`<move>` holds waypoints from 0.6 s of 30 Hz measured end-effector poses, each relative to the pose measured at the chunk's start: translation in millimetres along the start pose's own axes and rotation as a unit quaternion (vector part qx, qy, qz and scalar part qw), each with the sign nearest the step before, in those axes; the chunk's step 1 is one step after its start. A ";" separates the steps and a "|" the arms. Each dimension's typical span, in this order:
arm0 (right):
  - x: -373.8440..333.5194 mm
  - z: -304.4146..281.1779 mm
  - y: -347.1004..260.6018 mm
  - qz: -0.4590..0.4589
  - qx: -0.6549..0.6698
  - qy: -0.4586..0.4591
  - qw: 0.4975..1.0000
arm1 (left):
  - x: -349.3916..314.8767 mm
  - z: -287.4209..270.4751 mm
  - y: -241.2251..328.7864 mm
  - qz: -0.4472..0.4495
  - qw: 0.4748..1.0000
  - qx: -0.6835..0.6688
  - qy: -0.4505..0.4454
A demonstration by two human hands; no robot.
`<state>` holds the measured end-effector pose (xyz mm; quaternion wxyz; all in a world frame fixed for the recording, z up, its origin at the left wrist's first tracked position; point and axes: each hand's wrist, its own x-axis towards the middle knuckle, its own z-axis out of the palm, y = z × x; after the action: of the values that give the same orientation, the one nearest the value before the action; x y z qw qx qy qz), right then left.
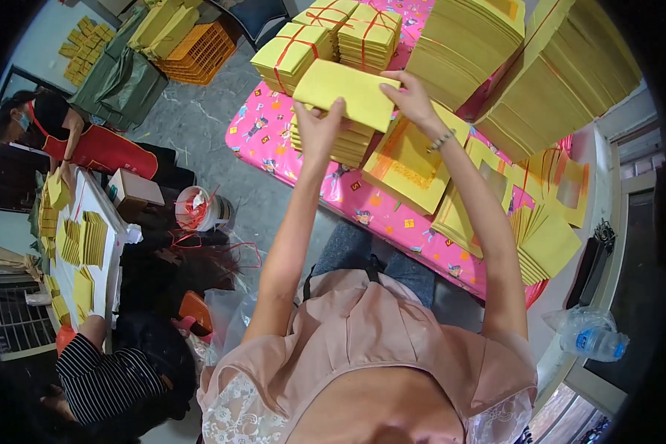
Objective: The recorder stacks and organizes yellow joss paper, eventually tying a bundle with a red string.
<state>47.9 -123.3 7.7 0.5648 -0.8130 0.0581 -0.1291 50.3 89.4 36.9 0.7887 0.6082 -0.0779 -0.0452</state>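
Head view: left hand (322,132) and right hand (413,100) are pinching opposite ends of a yellow paper packet (344,90) over an untied stack (351,149) on the pink counter (270,122). Behind that stack, red-tied bundles (292,55) are looking finished; right of it, printed sheets (413,159) are apparently awaiting work.

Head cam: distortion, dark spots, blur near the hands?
Head view: black corners, rightmost tall yellow stack stretched toward the rim; head view: deep shadow beside the white table; head view: left hand, right hand and held yellow paper bundle fairly sharp, no obvious blur.
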 end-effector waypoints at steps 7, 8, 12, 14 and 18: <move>5.5 38.8 9.3 0.041 -0.131 -0.046 0.989 | 10.1 -40.4 -26.2 -0.030 0.997 0.071 0.028; 2.8 43.1 6.3 0.045 -0.130 -0.049 0.989 | 10.0 -46.2 -31.2 -0.047 0.995 0.083 0.027; -2.0 44.8 14.8 0.039 -0.167 -0.069 0.983 | 7.5 -48.0 -40.5 -0.081 0.988 0.128 0.033; -1.7 45.8 17.5 0.040 -0.155 -0.080 0.984 | 4.8 -47.3 -44.9 -0.065 0.989 0.130 0.035; -0.4 45.7 18.8 0.065 -0.159 -0.097 0.980 | 2.6 -49.0 -56.5 0.012 0.991 0.125 0.036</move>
<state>61.1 -88.6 -24.9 0.4388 -0.8954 0.0755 -0.0018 62.9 121.2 -29.6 0.7094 0.7020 -0.0618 -0.0042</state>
